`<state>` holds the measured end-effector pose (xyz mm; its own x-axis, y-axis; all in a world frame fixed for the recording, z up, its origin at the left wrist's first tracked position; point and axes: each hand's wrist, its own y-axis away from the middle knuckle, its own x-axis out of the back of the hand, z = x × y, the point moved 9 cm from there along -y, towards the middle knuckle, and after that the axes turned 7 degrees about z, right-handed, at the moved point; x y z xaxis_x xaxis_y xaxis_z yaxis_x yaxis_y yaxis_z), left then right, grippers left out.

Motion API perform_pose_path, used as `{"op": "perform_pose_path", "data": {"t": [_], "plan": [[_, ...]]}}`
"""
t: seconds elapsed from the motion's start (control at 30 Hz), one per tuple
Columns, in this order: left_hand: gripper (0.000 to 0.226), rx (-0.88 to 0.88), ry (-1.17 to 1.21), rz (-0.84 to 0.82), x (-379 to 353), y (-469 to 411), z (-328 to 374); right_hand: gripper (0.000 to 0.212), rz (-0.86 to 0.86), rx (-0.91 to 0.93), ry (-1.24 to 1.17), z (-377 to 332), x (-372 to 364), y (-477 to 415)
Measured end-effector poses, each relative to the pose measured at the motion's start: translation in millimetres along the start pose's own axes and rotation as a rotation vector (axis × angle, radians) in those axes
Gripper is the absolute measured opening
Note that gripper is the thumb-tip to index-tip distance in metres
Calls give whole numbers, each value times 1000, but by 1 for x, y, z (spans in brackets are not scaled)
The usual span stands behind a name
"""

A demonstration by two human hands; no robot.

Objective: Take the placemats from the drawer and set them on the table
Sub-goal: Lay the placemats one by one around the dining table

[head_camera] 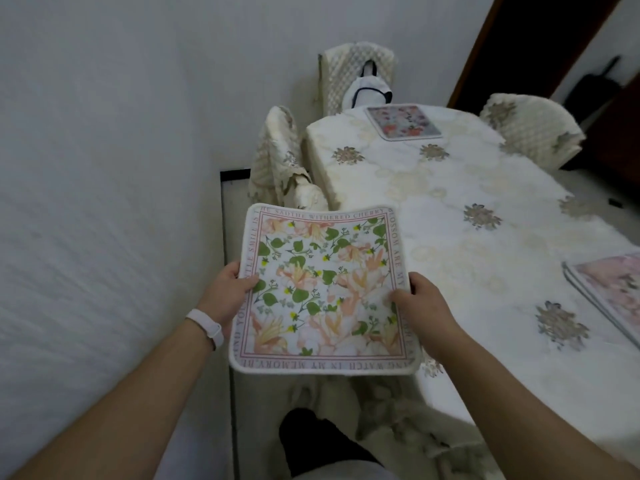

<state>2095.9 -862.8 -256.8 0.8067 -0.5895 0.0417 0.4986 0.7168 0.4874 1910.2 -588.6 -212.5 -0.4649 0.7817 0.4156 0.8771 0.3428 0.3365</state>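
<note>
The long table (450,188) under its cream, flower-embroidered cloth lay to our right, with one floral placemat (403,124) flat at its far end and a pink stack of mats (609,289) at the right edge. The square white placemat with peach flowers and green leaves (322,289) hung in the air beside the table's near left edge. Our left hand (228,292) pinched its left border, thumb on top; our right hand (426,303) gripped the right border likewise. We judged it best to carry it over a bare place, square it to the edge and lower it flat.
</note>
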Motion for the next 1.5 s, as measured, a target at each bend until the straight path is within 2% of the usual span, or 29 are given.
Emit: {"op": "perform_pose_path", "data": {"t": [0.3,0.53,0.73,0.87,1.03,1.23,1.5], "plan": [[16,34,-92,-8,-15,-143,58,19,-17,-83,-69,-30,-52,-131],[19,0,-167,-79,-44,-215,125,29,6,-97,-153,-68,-67,-198],[21,-20,-216,-202,-105,-254,165,23,160,-160,-188,-72,-36,-221],[19,-78,-283,-377,-171,-277,189,15,293,-239,-243,-55,-12,-233],[14,-150,-425,-507,-237,-314,203,14,418,-332,-302,-36,-4,-253],[21,-142,-494,-630,-293,-402,219,14,542,-422,-369,-37,-28,-311],[16,-115,-642,-815,-348,-529,263,20,697,-556,-401,-76,-81,-386]]}}
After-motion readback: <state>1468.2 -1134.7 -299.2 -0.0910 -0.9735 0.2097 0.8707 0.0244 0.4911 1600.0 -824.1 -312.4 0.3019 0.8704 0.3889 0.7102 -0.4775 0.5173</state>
